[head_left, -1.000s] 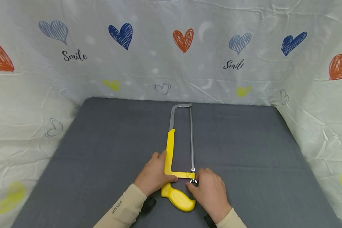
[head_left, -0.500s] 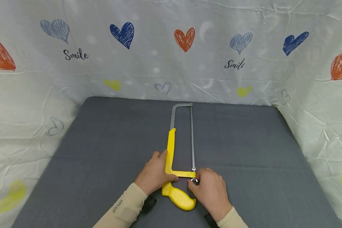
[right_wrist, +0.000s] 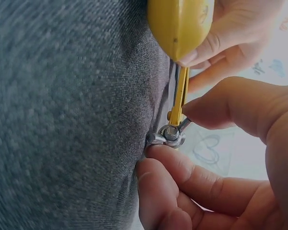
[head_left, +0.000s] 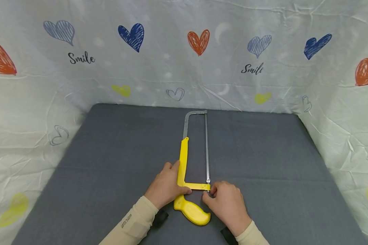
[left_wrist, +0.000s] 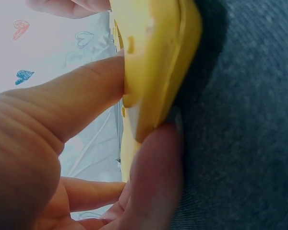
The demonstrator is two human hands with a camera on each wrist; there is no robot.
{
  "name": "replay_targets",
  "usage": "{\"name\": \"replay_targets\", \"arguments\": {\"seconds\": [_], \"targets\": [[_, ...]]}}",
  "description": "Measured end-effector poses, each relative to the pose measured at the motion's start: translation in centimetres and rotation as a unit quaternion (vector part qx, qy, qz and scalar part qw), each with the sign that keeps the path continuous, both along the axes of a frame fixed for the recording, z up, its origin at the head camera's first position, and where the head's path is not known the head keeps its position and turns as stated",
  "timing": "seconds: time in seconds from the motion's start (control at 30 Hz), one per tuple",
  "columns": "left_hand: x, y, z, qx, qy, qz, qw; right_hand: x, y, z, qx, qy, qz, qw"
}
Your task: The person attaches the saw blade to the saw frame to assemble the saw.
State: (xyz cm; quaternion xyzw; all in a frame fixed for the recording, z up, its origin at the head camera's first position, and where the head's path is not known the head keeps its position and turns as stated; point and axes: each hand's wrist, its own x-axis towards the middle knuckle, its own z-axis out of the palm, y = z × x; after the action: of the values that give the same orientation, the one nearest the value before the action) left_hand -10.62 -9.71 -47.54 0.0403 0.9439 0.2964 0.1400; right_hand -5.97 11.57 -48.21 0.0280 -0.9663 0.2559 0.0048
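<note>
Held the yellow saw [head_left: 184,156] on the gray cloth [head_left: 125,146] with the left hand [head_left: 164,188], pinched its little wing nut [right_wrist: 171,133] with the right hand [head_left: 228,200], and probably needed a steady saw and small, slow twists.

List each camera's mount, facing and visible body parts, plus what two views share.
Head: worn on the head, facing forward and down at the yellow saw; left hand, right hand and both sleeves show.
Left wrist: worn there, facing the left hand's grip on the saw; its fingers fill the foreground, part of the right hand at the top edge.
Right wrist: worn there, facing the wing nut pinched by the right fingers; left fingers show beyond.
Shared: both wrist views show the saw and gray cloth.
</note>
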Motion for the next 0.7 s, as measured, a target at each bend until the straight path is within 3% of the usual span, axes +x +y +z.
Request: {"name": "replay_targets", "arguments": {"seconds": [0.7], "targets": [[-0.04, -0.1, 0.2, -0.001, -0.007, 0.002, 1.0, -0.36, 0.25, 0.63, -0.025, -0.027, 0.019, 0.999]]}}
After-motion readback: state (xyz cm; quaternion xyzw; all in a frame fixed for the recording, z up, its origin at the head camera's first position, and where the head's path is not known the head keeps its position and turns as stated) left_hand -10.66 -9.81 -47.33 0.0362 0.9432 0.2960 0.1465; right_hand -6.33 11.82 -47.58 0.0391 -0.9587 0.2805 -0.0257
